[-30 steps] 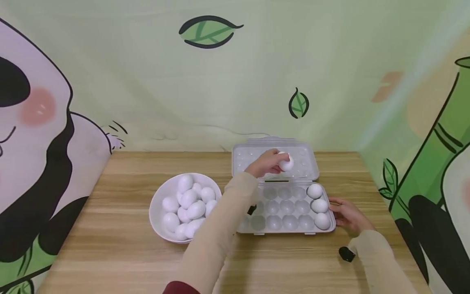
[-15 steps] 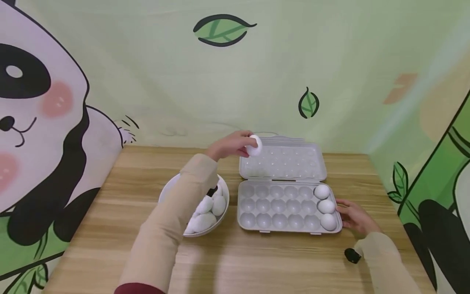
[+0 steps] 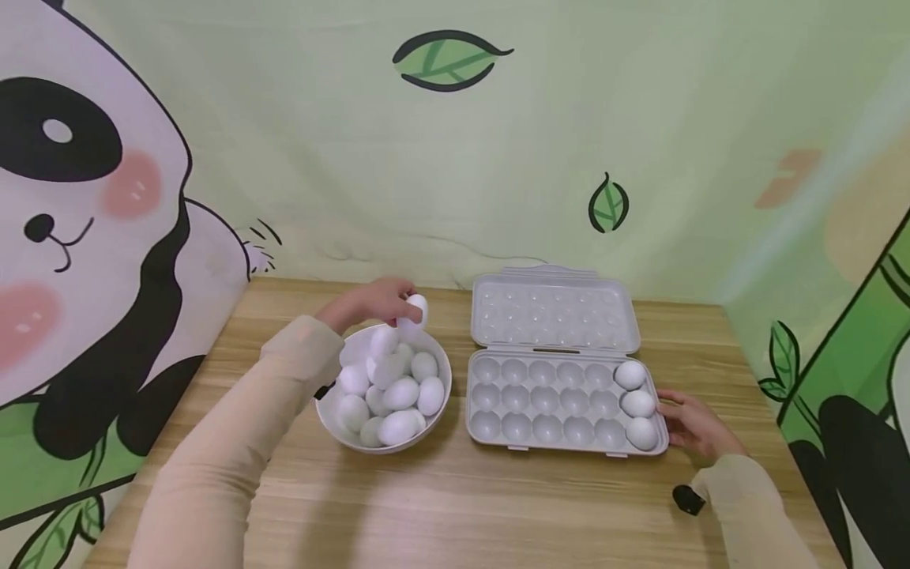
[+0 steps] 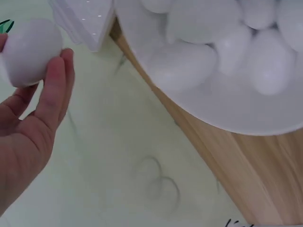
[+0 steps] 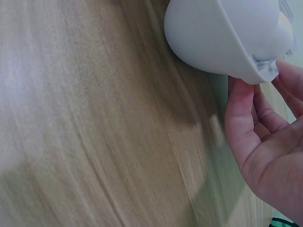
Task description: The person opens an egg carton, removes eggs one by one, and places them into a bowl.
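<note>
My left hand (image 3: 384,300) pinches a white egg (image 3: 417,310) above the back rim of a white bowl (image 3: 446,395). Fingers and thumb lie around that egg (image 4: 34,51) in the left wrist view. Several more white eggs (image 3: 400,393) are piled in the bowl. To the right, a pale grey plastic egg carton (image 3: 562,449) lies with its lid folded back. Three eggs (image 3: 638,404) fill its rightmost column; the other hollows hold nothing. My right hand (image 3: 697,425) grips the carton's right end, its thumb and fingers on either side of the rim (image 5: 262,75).
Everything stands on a wood-grain table (image 3: 455,506). Behind it hangs a printed cloth (image 3: 341,158) with a panda and leaves, close to the table's back edge. The carton's lid (image 3: 556,312) reaches nearly to that cloth.
My left hand has moved left from over the carton's lid to above the bowl, carrying the egg. My right hand has stayed at the carton's end. The head view has shifted slightly.
</note>
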`<action>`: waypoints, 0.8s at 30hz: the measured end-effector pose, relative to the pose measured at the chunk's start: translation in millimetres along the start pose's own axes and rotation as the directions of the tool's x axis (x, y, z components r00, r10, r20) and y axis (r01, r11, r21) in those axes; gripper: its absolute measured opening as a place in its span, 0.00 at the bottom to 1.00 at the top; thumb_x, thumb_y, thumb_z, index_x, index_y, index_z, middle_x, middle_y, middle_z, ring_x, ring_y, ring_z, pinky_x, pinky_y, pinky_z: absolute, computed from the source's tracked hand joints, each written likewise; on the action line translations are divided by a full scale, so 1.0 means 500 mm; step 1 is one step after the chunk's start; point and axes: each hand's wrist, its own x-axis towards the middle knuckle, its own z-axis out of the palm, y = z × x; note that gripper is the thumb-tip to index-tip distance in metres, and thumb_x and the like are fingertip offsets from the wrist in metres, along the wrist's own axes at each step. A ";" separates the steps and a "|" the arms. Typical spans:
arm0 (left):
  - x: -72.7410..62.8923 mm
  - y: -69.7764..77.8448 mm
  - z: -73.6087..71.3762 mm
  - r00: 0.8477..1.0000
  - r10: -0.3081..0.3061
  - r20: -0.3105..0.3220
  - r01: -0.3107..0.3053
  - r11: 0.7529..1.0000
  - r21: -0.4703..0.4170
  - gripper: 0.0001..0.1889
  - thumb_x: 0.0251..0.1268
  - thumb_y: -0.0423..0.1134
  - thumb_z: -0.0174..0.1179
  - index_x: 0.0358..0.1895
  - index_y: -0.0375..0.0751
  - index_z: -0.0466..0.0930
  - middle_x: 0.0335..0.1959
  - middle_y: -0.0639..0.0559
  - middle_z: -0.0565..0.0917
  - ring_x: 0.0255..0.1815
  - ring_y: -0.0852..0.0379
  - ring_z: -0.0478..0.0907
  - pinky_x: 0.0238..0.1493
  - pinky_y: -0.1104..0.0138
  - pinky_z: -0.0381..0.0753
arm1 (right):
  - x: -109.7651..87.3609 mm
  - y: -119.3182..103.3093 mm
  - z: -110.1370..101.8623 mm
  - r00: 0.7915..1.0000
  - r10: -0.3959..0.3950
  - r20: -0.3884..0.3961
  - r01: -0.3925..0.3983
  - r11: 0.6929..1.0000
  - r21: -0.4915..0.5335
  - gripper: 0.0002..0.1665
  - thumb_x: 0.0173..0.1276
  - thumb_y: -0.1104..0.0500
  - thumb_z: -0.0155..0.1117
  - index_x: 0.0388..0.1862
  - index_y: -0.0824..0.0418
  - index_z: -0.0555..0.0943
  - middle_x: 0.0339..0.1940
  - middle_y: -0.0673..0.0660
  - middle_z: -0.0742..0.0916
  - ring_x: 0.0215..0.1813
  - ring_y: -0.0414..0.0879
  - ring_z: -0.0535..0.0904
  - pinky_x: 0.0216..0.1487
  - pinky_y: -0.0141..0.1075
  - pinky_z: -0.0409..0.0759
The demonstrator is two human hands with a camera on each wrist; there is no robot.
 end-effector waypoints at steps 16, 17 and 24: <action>-0.045 -0.110 0.032 0.965 -0.125 -0.229 0.201 0.916 0.346 0.14 0.42 0.44 0.60 0.27 0.38 0.72 0.24 0.50 0.73 0.26 0.54 0.67 0.25 0.68 0.65 | -0.004 0.001 0.001 1.000 0.010 0.008 -0.010 0.999 0.032 0.38 0.64 0.55 0.53 0.66 0.66 0.50 0.29 0.42 0.81 0.33 0.37 0.77 0.36 0.35 0.77; -0.048 -0.113 0.033 0.963 -0.136 -0.234 0.212 0.914 0.345 0.14 0.42 0.44 0.60 0.28 0.37 0.72 0.25 0.49 0.74 0.27 0.54 0.67 0.26 0.67 0.65 | -0.005 0.001 0.001 1.000 0.008 0.009 -0.009 0.999 0.038 0.37 0.64 0.55 0.54 0.66 0.65 0.51 0.29 0.42 0.81 0.33 0.37 0.77 0.36 0.34 0.77; -0.054 -0.144 0.051 0.940 -0.162 -0.301 0.260 0.909 0.324 0.13 0.42 0.43 0.60 0.26 0.37 0.71 0.23 0.49 0.72 0.26 0.52 0.67 0.25 0.66 0.66 | -0.005 0.001 0.003 1.000 0.002 0.020 -0.003 0.998 0.058 0.29 0.63 0.55 0.54 0.61 0.61 0.60 0.29 0.42 0.81 0.33 0.37 0.77 0.35 0.34 0.77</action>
